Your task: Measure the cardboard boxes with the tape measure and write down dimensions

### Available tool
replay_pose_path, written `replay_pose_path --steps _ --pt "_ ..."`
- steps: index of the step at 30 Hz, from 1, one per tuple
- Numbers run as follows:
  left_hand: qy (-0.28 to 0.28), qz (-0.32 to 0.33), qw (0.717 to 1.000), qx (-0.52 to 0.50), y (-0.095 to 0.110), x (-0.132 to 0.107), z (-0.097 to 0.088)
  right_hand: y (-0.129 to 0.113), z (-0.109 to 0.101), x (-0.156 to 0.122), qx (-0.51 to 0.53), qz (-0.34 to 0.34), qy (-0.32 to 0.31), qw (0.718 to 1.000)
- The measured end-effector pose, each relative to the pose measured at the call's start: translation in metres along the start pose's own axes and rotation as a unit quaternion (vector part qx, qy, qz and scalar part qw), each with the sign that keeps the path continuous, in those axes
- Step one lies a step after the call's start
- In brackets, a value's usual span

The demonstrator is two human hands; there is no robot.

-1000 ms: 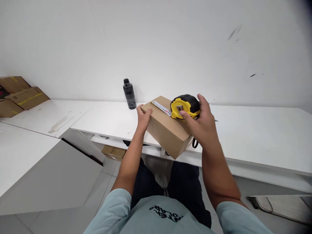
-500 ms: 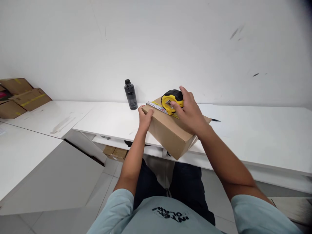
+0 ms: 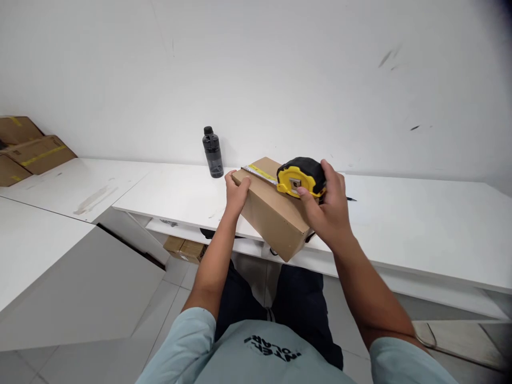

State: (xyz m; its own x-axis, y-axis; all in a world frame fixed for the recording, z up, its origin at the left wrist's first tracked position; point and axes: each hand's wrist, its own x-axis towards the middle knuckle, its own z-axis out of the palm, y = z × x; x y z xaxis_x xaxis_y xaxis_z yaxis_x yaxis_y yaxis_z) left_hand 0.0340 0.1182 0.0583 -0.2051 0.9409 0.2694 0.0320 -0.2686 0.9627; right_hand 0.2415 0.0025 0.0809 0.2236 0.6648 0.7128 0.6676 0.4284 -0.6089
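A brown cardboard box (image 3: pixel 272 213) is tilted at the front edge of the white table, its near corner jutting out past the edge. My left hand (image 3: pixel 237 193) grips the box's left end, thumb on top and fingers over the far side. My right hand (image 3: pixel 330 205) is closed around a yellow and black tape measure (image 3: pixel 300 177) above the box's top. Its metal blade (image 3: pixel 260 173) runs out along the top to the left end by my left hand. A strip of yellow tape lies beside the blade.
A dark water bottle (image 3: pixel 213 153) stands behind the box near the wall. Part of a black pen (image 3: pixel 351 199) shows right of my right hand. Several taped cartons (image 3: pixel 44 153) are stacked far left. Small cartons (image 3: pixel 186 249) sit on the shelf under the white table (image 3: pixel 416 224).
My right hand has drawn the tape measure to the right and toward me, lengthening the blade over the box. My left hand keeps its hold on the left end.
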Motion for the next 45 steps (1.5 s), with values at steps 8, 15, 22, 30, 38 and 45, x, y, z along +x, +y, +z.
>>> replay_pose_path --steps 8,15,22,30,38,45 --pt "-0.014 0.003 1.000 0.015 0.002 0.000 0.000 0.016 -0.029 -0.040 0.048 0.064 0.095 0.992" --pt "-0.034 0.000 0.999 0.029 0.006 0.005 0.000 0.018 -0.060 -0.071 0.087 0.096 0.198 0.971" --pt "-0.043 0.043 0.996 0.066 0.006 0.009 0.001 0.028 -0.092 -0.087 0.064 0.081 0.265 0.959" --pt "-0.036 0.007 0.999 0.024 0.002 0.009 0.002 0.009 -0.042 -0.058 0.058 0.101 0.225 0.967" --pt "-0.051 0.037 0.998 0.022 0.000 0.008 -0.005 0.000 -0.001 -0.031 0.025 0.027 0.157 0.987" --pt "-0.049 0.036 0.998 0.036 0.002 0.004 -0.008 0.004 -0.024 -0.048 0.017 0.044 0.185 0.982"
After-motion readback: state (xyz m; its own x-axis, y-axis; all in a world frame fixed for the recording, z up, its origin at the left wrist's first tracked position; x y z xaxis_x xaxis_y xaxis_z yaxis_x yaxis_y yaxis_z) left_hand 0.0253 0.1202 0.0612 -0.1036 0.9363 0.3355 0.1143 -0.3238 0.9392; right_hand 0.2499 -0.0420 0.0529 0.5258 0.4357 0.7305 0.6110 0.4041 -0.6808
